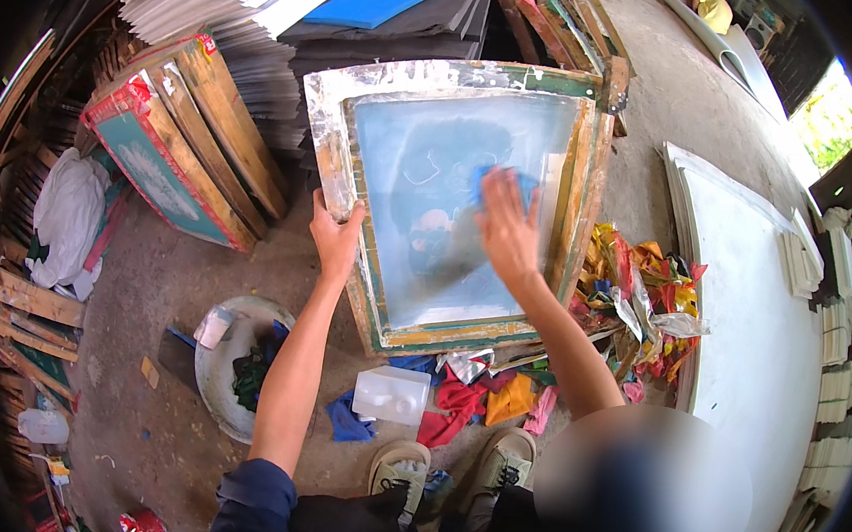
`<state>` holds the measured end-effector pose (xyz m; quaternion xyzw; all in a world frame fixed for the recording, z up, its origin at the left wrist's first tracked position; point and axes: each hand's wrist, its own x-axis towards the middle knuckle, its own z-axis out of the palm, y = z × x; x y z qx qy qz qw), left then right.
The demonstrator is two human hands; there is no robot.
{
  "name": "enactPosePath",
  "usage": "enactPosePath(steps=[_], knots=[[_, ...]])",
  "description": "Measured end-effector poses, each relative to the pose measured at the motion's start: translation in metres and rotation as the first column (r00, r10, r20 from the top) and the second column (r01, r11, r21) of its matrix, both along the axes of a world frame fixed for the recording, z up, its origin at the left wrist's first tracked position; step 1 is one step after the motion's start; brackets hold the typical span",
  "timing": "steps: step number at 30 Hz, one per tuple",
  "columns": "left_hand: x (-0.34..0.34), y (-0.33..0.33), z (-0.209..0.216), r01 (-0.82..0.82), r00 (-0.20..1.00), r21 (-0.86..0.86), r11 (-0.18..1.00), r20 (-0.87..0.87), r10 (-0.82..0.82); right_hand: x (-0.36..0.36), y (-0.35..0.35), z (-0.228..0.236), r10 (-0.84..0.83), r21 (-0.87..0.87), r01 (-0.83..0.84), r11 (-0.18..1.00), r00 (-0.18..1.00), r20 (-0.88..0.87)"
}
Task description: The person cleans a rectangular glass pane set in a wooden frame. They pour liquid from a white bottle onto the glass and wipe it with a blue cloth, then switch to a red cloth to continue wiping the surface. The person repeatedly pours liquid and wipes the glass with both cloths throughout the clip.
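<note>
A wooden screen-printing frame (pixel 325 148), spattered with white and green paint, leans upright in front of me. Its pale blue mesh (pixel 387 253) carries faint white line marks and a lighter patch. My left hand (pixel 335 234) grips the frame's left side rail, thumb toward the front. Against the upper right of the mesh, my right hand (pixel 505 222) presses a blue cloth (pixel 526 187), mostly hidden under the fingers. Another wooden frame (pixel 593 179) shows behind the right edge of the one I hold.
More wooden frames (pixel 186 137) stand at left. A round basin (pixel 216 390) with dark cloth sits below them. Near my shoes lie a translucent plastic jug (pixel 391 394) and coloured rags (pixel 455 408). Crumpled scraps (pixel 644 293) and stacked white sheets (pixel 749 361) are at right; paper stacks (pixel 262 63) rise behind.
</note>
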<state>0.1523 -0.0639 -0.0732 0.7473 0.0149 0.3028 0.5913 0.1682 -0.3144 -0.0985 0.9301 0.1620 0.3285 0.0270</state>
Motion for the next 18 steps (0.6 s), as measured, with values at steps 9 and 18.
enactPosePath(steps=[9,18], knots=[[0.001,0.0,0.0,-0.016,1.0,0.021,1.0,-0.025,0.017,0.003,-0.007,-0.009,0.235,0.037,-0.232,0.972,0.97,-0.068],[0.002,0.002,-0.001,-0.006,1.0,0.034,0.999,-0.011,0.006,0.009,-0.016,0.013,0.139,-0.072,-0.133,0.989,0.986,0.089]])
